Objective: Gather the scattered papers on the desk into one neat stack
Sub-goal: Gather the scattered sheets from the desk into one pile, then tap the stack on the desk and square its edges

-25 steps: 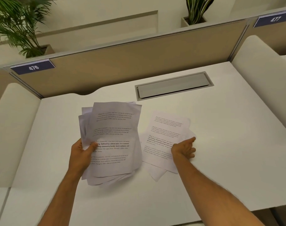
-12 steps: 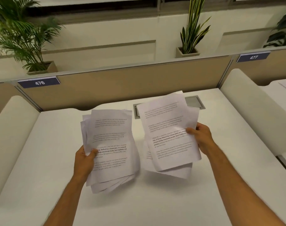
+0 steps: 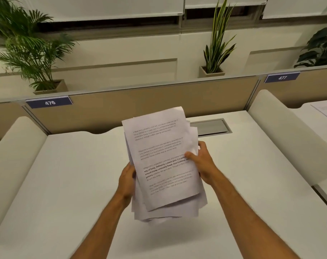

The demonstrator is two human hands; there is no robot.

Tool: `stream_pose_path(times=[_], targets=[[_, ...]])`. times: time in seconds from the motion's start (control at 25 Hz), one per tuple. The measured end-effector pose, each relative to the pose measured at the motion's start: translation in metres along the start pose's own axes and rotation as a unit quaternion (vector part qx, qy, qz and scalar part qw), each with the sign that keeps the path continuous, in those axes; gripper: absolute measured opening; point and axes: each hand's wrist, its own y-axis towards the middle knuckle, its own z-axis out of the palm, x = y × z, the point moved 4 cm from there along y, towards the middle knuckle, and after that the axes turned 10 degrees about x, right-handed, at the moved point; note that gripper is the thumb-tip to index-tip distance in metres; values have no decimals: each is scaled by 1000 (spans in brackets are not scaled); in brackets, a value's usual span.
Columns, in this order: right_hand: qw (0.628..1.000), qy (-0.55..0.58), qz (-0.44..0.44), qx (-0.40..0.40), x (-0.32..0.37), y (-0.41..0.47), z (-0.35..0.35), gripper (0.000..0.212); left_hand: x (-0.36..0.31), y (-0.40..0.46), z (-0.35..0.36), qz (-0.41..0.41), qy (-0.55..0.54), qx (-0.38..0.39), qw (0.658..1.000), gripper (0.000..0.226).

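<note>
Papers (image 3: 164, 161) sit in one loose bundle held up above the middle of the desk (image 3: 69, 180), with printed text facing the camera and the sheet edges uneven, several corners sticking out at the bottom and along the right side. The left hand (image 3: 128, 179) grips the bundle's left edge, fingers wrapped behind the sheets, at about 9 o'clock of the bundle. The right hand (image 3: 201, 161) clamps the right edge at about 3 o'clock, thumb pressed on the top sheet and fingers curled behind. Behind the bundle, at about 1 o'clock, a grey cable hatch (image 3: 210, 127) is set into the desk, partly hidden by the sheets. A beige divider (image 3: 140, 103) runs across at 12 o'clock, carrying a blue label reading 476 (image 3: 49, 102) at 10 o'clock and another reading 477 (image 3: 282, 77) at 2 o'clock. Potted plants (image 3: 214, 53) stand beyond the divider. Rounded white side panels (image 3: 15, 146) flank the desk at 9 and 3 o'clock.
</note>
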Motion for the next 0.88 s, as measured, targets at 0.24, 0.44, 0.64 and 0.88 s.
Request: stream_pose_path(times=[0.24, 0.44, 0.64, 0.88], targets=[[986, -131, -92, -45, -12, -30, 8, 37, 11, -16, 20, 43, 69, -54, 995, 23], [985, -114, -104, -75, -46, -50, 10, 48, 24, -19, 23, 42, 102, -66, 992, 40], [984, -95, -97, -119, -63, -64, 12, 65, 17, -26, 33, 87, 159, -54, 982, 64], [923, -303, -206, -118, -31, -74, 20, 84, 0, -29, 35, 187, 285, -79, 937, 91]])
